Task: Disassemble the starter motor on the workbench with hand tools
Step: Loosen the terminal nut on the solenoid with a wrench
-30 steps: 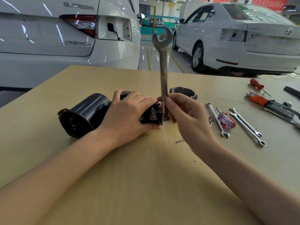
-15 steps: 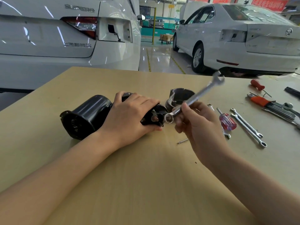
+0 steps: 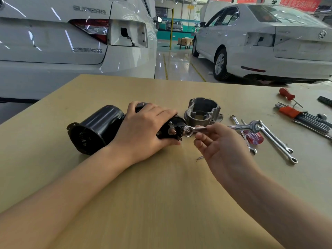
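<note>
Nearest, two bare forearms reach in over the tan wooden surface (image 3: 161, 203). Just beyond the right wrist a small loose screw (image 3: 200, 157) lies on the wood. The right hand (image 3: 221, 146) pinches the shank of a combination wrench (image 3: 221, 128) between thumb and curled fingers; the wrench lies nearly level, its ring end seated at a terminal on the right end of the starter motor's solenoid (image 3: 173, 129), its open end pointing right. The left hand (image 3: 145, 130) lies over the solenoid from above, fingers curled round it, holding it down. Left of that hand the black cylindrical motor housing (image 3: 95, 130) rests on its side on the surface, open end facing near-left. Right of the hands lie a red-handled screwdriver (image 3: 252, 136) and two more combination wrenches (image 3: 276, 142). Just behind the solenoid sits a grey cast-metal end housing (image 3: 203, 110). Farther right are a set of hex keys in an orange holder (image 3: 303, 116) and a second red screwdriver (image 3: 287, 94). Beyond the surface stand two white cars, the left car (image 3: 62, 47) and the right car (image 3: 269, 42).
</note>
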The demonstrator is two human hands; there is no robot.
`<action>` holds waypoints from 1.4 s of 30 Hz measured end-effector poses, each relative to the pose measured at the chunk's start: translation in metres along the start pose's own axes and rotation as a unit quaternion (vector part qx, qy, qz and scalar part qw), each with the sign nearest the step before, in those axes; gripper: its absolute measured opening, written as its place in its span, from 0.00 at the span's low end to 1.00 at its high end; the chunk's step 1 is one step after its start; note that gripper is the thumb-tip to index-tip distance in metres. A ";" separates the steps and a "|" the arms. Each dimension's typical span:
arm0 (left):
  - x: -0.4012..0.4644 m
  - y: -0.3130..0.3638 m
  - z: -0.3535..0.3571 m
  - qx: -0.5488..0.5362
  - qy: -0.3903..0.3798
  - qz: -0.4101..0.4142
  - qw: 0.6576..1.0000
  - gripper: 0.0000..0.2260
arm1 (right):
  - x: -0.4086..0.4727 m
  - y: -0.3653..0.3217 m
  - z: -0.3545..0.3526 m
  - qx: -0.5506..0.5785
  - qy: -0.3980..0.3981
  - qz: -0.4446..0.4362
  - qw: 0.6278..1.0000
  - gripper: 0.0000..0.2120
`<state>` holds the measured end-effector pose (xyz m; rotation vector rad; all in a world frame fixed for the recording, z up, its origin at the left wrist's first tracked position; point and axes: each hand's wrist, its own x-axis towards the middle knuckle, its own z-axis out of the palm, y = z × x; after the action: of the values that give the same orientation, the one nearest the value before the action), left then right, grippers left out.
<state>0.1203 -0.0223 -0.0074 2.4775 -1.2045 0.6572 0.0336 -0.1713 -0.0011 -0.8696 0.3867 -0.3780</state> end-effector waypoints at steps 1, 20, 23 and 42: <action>0.000 0.000 0.000 0.000 0.002 0.001 1.000 0.31 | 0.000 0.000 0.000 0.001 0.007 0.001 1.000 0.08; -0.001 0.001 0.000 0.001 0.013 0.004 1.000 0.29 | 0.004 0.000 -0.005 -0.035 0.003 -0.004 0.999 0.03; 0.000 0.001 0.000 -0.001 0.004 -0.001 1.000 0.30 | 0.005 -0.002 -0.003 -0.124 -0.023 -0.086 0.988 0.05; 0.000 0.000 -0.003 -0.015 -0.015 -0.013 1.000 0.31 | -0.002 -0.013 0.011 -0.189 -0.134 -0.169 0.958 0.07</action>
<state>0.1193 -0.0205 -0.0048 2.4835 -1.1811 0.5926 0.0349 -0.1704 0.0162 -1.3512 0.0525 -0.5016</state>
